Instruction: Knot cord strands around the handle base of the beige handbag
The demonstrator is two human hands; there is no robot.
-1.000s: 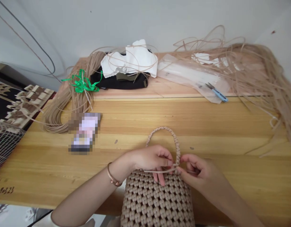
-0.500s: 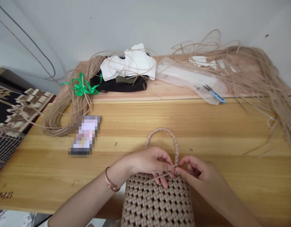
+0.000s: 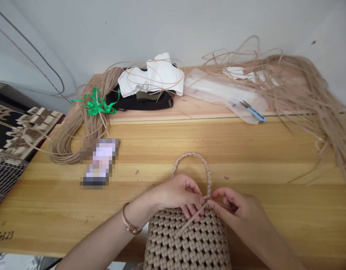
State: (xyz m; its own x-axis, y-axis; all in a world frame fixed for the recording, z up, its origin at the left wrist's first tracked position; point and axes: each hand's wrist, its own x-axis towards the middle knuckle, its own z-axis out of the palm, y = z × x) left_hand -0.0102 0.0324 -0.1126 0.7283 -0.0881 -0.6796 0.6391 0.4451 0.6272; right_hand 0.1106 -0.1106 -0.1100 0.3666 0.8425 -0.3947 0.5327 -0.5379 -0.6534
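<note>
**Both hands at the handle base of a woven bag**

Head view, looking down over the near table edge.

- Woven bag [image 3: 187, 243]: beige, chunky knotted weave, bottom centre, its upper part against the near edge of the wooden table [image 3: 246, 150]. Its braided handle [image 3: 209, 176] arches up and lies over the tabletop.
- Left hand [image 3: 175, 193]: fingers curled down over the bag's top rim, just left of the handle's right base, gripping the rim. Thumb tip sits at the loose strand [image 3: 191, 221]; I cannot tell if it also pinches it. Rose-gold bracelet [image 3: 128, 225] on that wrist.
- Right hand [image 3: 237, 208]: thumb and forefinger closed tight on the strand's upper end, right at the handle base. Other fingers loosely bent beneath.
- The strand slants from that pinch down and left across the bag's face, free end lying on the weave.
- The two hands nearly touch at the handle base.

Farther back on the table:
- Pixelated flat item [image 3: 98, 161], left of the handle.
- Coil of beige cord [image 3: 74, 135] tied with green ribbon [image 3: 95, 105], far left.
- Black pouch [image 3: 139, 102] with white paper [image 3: 152, 77] on it, on a raised board by the wall.
- Clear plastic sleeve [image 3: 218, 90]; blue-handled snips [image 3: 253, 111] lie on its right end.
- Mass of loose beige strands [image 3: 310, 86] spilling over the right side.
- Wire basket [image 3: 5, 174] at the left frame edge, off the table.
</note>
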